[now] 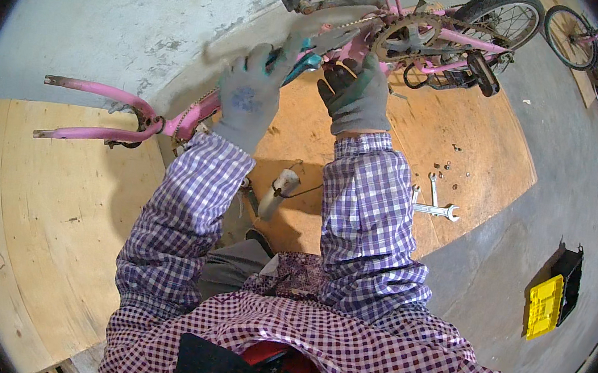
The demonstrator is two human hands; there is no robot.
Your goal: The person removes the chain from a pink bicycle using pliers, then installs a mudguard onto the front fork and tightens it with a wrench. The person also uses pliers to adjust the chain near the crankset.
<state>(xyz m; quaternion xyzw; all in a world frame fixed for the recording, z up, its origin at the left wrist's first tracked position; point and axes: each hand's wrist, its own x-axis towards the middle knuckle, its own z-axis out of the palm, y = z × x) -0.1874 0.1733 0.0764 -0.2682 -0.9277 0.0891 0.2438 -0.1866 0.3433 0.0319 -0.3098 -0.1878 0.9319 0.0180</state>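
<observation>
A pink bicycle [466, 39] lies on its side along the top, its frame running down-left to a bare fork [83, 133]. My gloved left hand [251, 90] is curled at the frame beside a teal piece [306, 66]; what it grips is unclear amid blurred grey shapes. Just right of it, my gloved right hand [358, 98] has bent fingers against the underside of the frame near the chainring [396, 36]; their hold is hidden.
Wrenches [436, 210] and several small fasteners [448, 166] lie on an orange board [490, 170]. A white cylindrical object [280, 188] sits between my forearms. Pale plywood [48, 218] is at left; a black-and-yellow crate [545, 307] and a second bicycle [575, 39] are at right.
</observation>
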